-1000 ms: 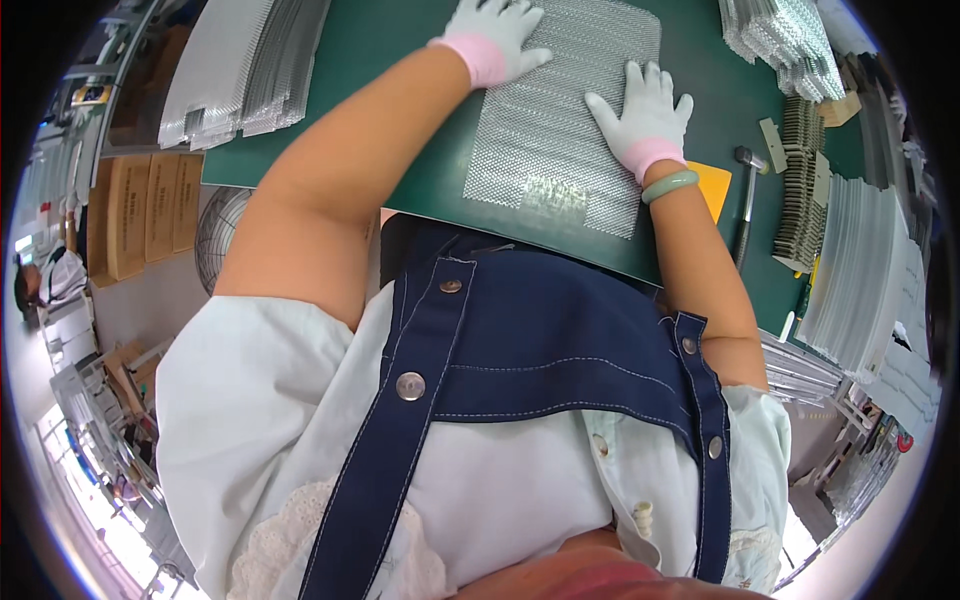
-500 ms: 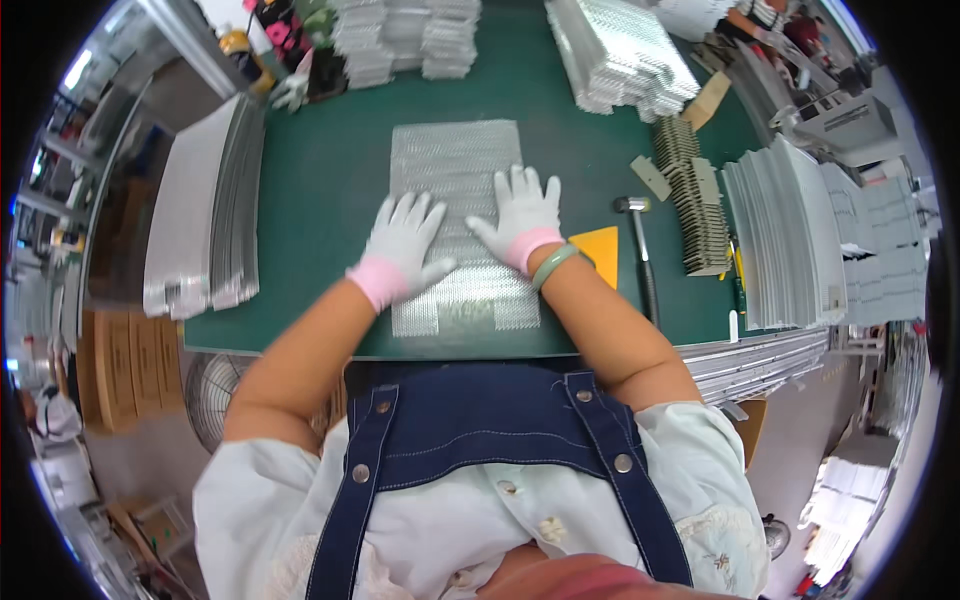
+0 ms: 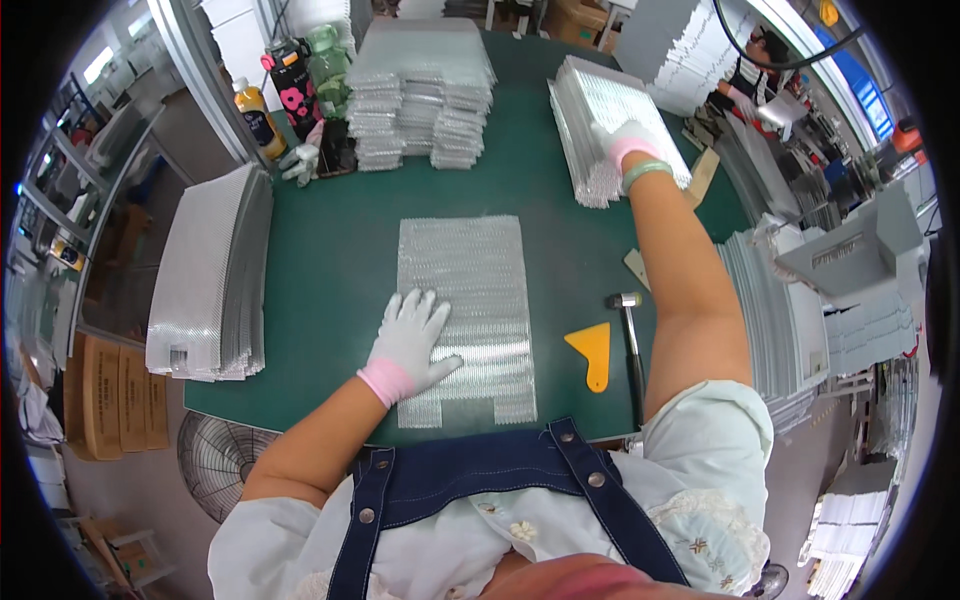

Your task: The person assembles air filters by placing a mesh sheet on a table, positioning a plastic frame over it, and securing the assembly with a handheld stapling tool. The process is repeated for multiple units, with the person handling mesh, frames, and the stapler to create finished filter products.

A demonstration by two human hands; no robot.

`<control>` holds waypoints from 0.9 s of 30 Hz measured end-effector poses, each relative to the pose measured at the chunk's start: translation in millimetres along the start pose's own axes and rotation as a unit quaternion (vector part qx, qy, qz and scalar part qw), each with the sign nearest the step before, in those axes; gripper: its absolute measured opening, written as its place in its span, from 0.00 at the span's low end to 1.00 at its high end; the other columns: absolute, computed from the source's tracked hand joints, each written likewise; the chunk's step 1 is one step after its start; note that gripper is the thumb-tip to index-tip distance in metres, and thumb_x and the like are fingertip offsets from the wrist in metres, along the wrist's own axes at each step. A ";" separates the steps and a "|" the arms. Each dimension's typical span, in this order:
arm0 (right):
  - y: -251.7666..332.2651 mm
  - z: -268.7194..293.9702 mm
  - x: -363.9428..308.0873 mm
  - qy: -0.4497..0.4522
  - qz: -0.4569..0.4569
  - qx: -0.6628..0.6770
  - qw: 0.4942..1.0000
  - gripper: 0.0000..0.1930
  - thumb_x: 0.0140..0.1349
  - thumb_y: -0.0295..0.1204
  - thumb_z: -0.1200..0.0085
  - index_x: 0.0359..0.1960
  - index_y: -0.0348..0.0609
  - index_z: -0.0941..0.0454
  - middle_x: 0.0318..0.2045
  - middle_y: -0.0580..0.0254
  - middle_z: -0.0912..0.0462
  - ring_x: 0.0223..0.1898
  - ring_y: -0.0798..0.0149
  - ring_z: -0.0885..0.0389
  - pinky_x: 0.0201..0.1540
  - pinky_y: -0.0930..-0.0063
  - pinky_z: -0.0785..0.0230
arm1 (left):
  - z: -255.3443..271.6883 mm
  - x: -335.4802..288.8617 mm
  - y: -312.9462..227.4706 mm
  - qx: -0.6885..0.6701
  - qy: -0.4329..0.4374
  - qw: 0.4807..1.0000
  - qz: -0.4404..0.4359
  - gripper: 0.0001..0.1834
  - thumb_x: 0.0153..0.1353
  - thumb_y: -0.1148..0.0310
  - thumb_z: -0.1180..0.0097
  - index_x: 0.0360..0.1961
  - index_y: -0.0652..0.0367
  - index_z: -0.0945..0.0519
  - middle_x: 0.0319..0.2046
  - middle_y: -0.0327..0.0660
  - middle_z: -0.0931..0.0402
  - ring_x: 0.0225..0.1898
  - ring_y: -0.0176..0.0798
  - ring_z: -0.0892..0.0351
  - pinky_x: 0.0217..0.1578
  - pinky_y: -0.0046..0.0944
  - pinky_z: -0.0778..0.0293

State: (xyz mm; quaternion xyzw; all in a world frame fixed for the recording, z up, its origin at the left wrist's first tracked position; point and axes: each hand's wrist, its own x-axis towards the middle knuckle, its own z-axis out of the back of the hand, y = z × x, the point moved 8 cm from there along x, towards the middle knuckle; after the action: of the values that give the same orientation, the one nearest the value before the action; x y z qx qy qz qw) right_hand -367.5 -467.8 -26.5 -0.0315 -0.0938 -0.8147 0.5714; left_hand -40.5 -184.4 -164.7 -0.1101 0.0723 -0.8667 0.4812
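Note:
A silvery, finely ridged mesh-like sheet point(image 3: 485, 270) lies flat on the green tabletop in front of me. My left hand point(image 3: 408, 340), in a white glove with a pink cuff, rests on the sheet's left side with its fingers spread. My right hand point(image 3: 626, 141), gloved the same way, reaches out to the top of a stack of similar silvery sheets point(image 3: 585, 110) at the back right. Its fingers are blurred against the bright top sheet, so I cannot make out whether they grip it.
Another sheet stack point(image 3: 420, 90) stands at the back, and a tall one point(image 3: 205, 280) on the left. Right of the flat sheet lie a yellow scraper point(image 3: 594, 356) and a hammer point(image 3: 630, 345). Bottles point(image 3: 290, 90) stand back left. Stacked panels point(image 3: 775, 310) stand at the right.
My right hand has left the flat sheet and moved far right to the back stack. The left hand stays on the sheet. The whole view has shifted, showing more of the table's far side.

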 end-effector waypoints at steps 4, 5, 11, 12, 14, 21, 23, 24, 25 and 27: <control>-1.9 -3.7 13.6 0.017 -0.031 -0.005 0.999 0.36 0.58 0.58 0.51 0.54 0.37 0.22 0.51 0.41 0.20 0.55 0.45 0.21 0.57 0.55 0.30 | 1.1 -0.8 1.1 -0.023 -0.004 1.000 0.003 0.43 0.54 0.44 0.41 0.63 0.65 0.35 0.64 0.60 0.39 0.68 0.63 0.45 0.69 0.60 0.55; -3.1 2.0 16.0 0.003 -0.043 0.005 0.999 0.37 0.57 0.57 0.50 0.55 0.35 0.23 0.51 0.39 0.20 0.54 0.44 0.21 0.57 0.55 0.30 | 1.2 0.9 1.9 -0.030 -0.004 1.000 0.002 0.44 0.54 0.44 0.41 0.63 0.64 0.35 0.64 0.60 0.39 0.68 0.63 0.45 0.69 0.60 0.55; -1.8 39.1 10.1 0.015 -0.009 0.015 1.000 0.37 0.58 0.58 0.49 0.54 0.34 0.22 0.53 0.39 0.21 0.57 0.46 0.22 0.59 0.57 0.31 | -8.3 -3.3 5.9 -0.014 0.016 1.000 0.008 0.44 0.55 0.45 0.42 0.65 0.64 0.37 0.65 0.62 0.41 0.68 0.64 0.47 0.69 0.62 0.56; -2.4 47.5 13.4 0.022 -0.010 0.029 0.999 0.39 0.57 0.60 0.48 0.54 0.33 0.22 0.54 0.40 0.21 0.57 0.46 0.23 0.60 0.58 0.33 | -9.7 -3.5 9.0 -0.013 0.020 1.000 0.009 0.44 0.55 0.45 0.42 0.65 0.64 0.37 0.65 0.62 0.41 0.69 0.65 0.47 0.69 0.62 0.56; -24.4 74.1 26.3 -0.033 -0.018 0.075 0.996 0.42 0.55 0.62 0.48 0.53 0.31 0.22 0.53 0.37 0.22 0.58 0.45 0.23 0.61 0.60 0.34 | -20.5 4.0 14.5 -0.028 0.064 0.998 -0.009 0.44 0.56 0.46 0.43 0.66 0.65 0.39 0.66 0.64 0.43 0.69 0.67 0.49 0.69 0.63 0.57; -89.4 152.2 3.4 -0.362 -0.089 0.229 0.899 0.42 0.51 0.62 0.47 0.50 0.30 0.23 0.45 0.40 0.16 0.50 0.46 0.18 0.56 0.59 0.30 | -22.7 8.7 20.4 0.024 0.197 0.979 -0.041 0.49 0.53 0.48 0.39 0.70 0.62 0.44 0.69 0.62 0.48 0.71 0.67 0.53 0.70 0.62 0.58; -95.2 166.9 -20.3 -0.418 -0.030 0.231 0.878 0.43 0.52 0.64 0.47 0.52 0.31 0.25 0.44 0.40 0.16 0.50 0.47 0.18 0.55 0.59 0.30 | -16.2 13.8 14.8 0.056 0.202 0.977 -0.034 0.50 0.51 0.47 0.37 0.70 0.61 0.43 0.68 0.60 0.46 0.70 0.65 0.49 0.70 0.61 0.56; -92.9 169.8 -35.4 -0.417 -0.013 0.227 0.880 0.39 0.54 0.59 0.42 0.51 0.31 0.25 0.44 0.42 0.16 0.48 0.50 0.17 0.54 0.63 0.28 | -12.3 17.8 11.0 0.079 0.218 0.972 -0.030 0.51 0.50 0.46 0.36 0.70 0.60 0.42 0.67 0.59 0.44 0.69 0.64 0.47 0.69 0.61 0.55; -91.0 165.2 -52.1 -0.410 0.027 0.291 0.864 0.37 0.55 0.56 0.41 0.50 0.30 0.25 0.44 0.43 0.16 0.47 0.52 0.17 0.53 0.64 0.28 | -8.2 22.2 6.2 0.099 0.236 0.966 -0.026 0.52 0.48 0.44 0.35 0.69 0.60 0.41 0.67 0.58 0.42 0.68 0.62 0.45 0.69 0.60 0.54; -79.2 136.9 -85.4 -0.378 0.104 0.429 0.814 0.33 0.57 0.50 0.38 0.50 0.29 0.26 0.43 0.46 0.17 0.46 0.56 0.17 0.53 0.67 0.27 | 6.9 27.6 1.3 0.128 0.282 0.951 0.002 0.53 0.45 0.42 0.34 0.68 0.59 0.39 0.65 0.56 0.38 0.66 0.60 0.41 0.68 0.59 0.51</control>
State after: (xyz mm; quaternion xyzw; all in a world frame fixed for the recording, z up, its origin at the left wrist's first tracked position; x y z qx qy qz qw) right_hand -419.9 -336.9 85.0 -0.0978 -0.6383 -0.5513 0.5282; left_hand -51.8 -208.8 -155.0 0.2020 0.0936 -0.8634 0.4527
